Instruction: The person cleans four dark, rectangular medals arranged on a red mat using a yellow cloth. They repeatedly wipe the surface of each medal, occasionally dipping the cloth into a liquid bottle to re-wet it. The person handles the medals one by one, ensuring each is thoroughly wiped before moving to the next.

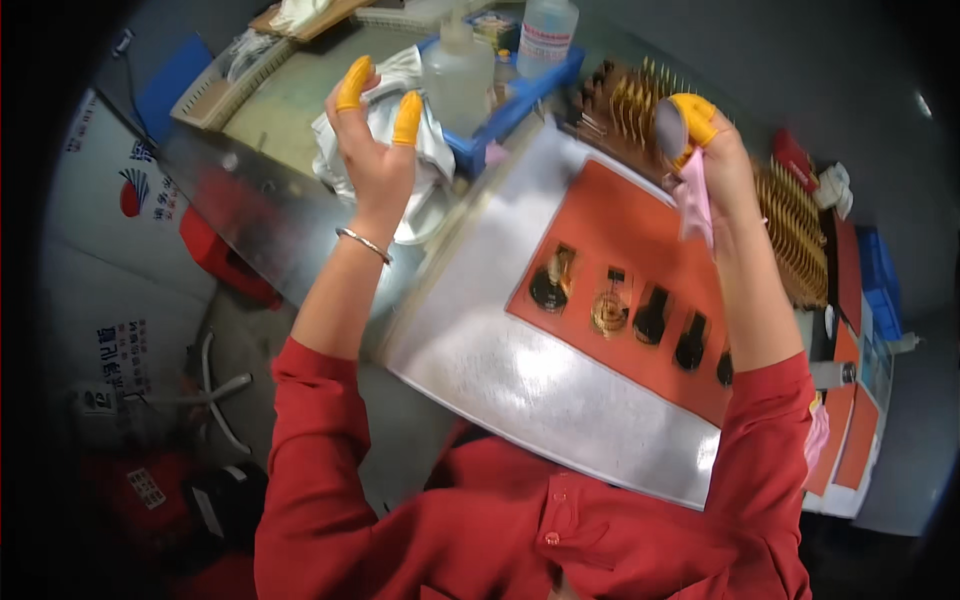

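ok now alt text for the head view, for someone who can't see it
A person's right hand, wearing yellow finger covers, holds a round grey disc and a pink cloth near an orange mat with a row of small dark and gold pieces. The left hand, also wearing them, is open beside a white cloth.

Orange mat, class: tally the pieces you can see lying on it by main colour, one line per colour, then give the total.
Black pieces: 4
Gold piece: 1
Total visible: 5
The black one farthest right is partly hidden by the right forearm; anything fully behind it cannot be counted.
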A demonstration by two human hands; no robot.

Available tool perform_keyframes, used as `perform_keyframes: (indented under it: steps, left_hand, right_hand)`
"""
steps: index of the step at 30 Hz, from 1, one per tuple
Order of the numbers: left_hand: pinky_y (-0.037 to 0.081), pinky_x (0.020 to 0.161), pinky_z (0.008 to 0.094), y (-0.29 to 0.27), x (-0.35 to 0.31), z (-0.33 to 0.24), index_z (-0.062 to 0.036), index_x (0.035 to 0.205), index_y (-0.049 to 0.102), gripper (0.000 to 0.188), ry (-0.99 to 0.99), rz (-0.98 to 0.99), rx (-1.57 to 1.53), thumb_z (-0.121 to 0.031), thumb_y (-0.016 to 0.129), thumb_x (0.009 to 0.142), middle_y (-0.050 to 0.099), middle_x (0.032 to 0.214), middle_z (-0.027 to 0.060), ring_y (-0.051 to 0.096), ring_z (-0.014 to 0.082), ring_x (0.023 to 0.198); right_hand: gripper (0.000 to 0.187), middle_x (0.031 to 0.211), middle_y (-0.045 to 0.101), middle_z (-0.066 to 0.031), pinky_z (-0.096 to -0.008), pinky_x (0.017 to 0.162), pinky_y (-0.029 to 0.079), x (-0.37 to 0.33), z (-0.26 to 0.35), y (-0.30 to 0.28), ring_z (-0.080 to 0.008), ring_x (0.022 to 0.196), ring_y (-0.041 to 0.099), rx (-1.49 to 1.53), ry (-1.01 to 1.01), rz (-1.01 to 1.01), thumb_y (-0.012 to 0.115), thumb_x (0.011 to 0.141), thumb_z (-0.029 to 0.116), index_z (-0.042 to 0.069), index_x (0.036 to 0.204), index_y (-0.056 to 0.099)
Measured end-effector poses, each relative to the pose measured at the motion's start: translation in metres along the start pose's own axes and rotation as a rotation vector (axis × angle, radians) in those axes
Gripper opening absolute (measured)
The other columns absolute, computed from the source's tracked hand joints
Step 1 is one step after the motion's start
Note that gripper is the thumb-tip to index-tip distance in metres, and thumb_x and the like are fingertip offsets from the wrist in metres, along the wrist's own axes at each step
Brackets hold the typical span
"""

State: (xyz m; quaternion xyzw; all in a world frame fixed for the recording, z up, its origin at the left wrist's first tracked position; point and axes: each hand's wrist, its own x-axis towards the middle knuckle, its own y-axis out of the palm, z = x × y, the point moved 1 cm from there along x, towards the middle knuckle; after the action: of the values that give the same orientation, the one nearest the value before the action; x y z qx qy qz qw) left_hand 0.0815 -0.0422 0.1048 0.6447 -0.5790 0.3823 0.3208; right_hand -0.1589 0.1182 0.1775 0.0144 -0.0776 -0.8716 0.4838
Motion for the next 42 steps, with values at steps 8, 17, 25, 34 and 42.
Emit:
perform_keyframes:
  steps: [8, 17, 25, 34, 42]
  left_hand:
    - [0.039, 0.096, 0.0362, 0.037, 0.014, 0.035, 0.0078, 0.131, 0.031, 0.091, -0.365, 0.367, 0.002, -0.038, 0.078, 0.067, 0.05, 0.123, 0.0233, 0.049, 0.0317, 0.116]
    - [0.044, 0.086, 0.0346, 0.044, 0.011, 0.041, 0.0025, 0.116, 0.045, 0.068, -0.454, 0.365, -0.025, -0.026, 0.08, 0.066, 0.057, 0.108, 0.0168, 0.057, 0.0268, 0.1]
    - [0.046, 0.082, 0.0337, 0.046, 0.012, 0.04, 0.0021, 0.111, 0.048, 0.061, -0.45, 0.332, -0.042, -0.024, 0.081, 0.066, 0.062, 0.102, 0.0158, 0.06, 0.0251, 0.093]
    - [0.047, 0.08, 0.0334, 0.044, 0.014, 0.043, 0.0033, 0.11, 0.048, 0.06, -0.458, 0.32, -0.052, -0.024, 0.08, 0.068, 0.062, 0.101, 0.0159, 0.06, 0.0252, 0.093]
    - [0.035, 0.096, 0.0381, 0.04, -0.011, 0.025, 0.0059, 0.122, 0.041, 0.076, 0.012, 0.145, 0.275, -0.03, 0.079, 0.068, 0.046, 0.119, 0.0201, 0.044, 0.0323, 0.112]
  right_hand:
    - [0.013, 0.073, 0.061, -0.0023, -0.0243, 0.04, 0.04, 0.085, -0.007, 0.08, -0.0099, 0.051, 0.053, 0.515, -0.017, 0.234, 0.049, 0.09, 0.017, 0.009, 0.092, 0.059]
    - [0.018, 0.06, 0.05, -0.0007, -0.0244, 0.037, 0.029, 0.102, -0.006, 0.112, -0.0103, 0.041, 0.039, 0.603, 0.09, 0.264, 0.047, 0.092, 0.019, 0.01, 0.076, 0.052]
    - [0.019, 0.063, 0.054, -0.003, -0.025, 0.035, 0.036, 0.108, -0.01, 0.119, -0.0124, 0.044, 0.046, 0.605, 0.162, 0.242, 0.043, 0.092, 0.019, 0.008, 0.081, 0.055]
    - [0.02, 0.066, 0.053, -0.0018, -0.025, 0.04, 0.038, 0.109, -0.011, 0.122, -0.012, 0.049, 0.046, 0.637, 0.141, 0.265, 0.04, 0.092, 0.017, 0.009, 0.083, 0.056]
    - [0.033, 0.048, 0.038, 0.0035, -0.0276, 0.037, 0.03, 0.056, 0.002, 0.061, -0.0106, 0.039, 0.036, 0.287, 0.303, 0.198, 0.051, 0.084, 0.042, 0.018, 0.063, 0.042]
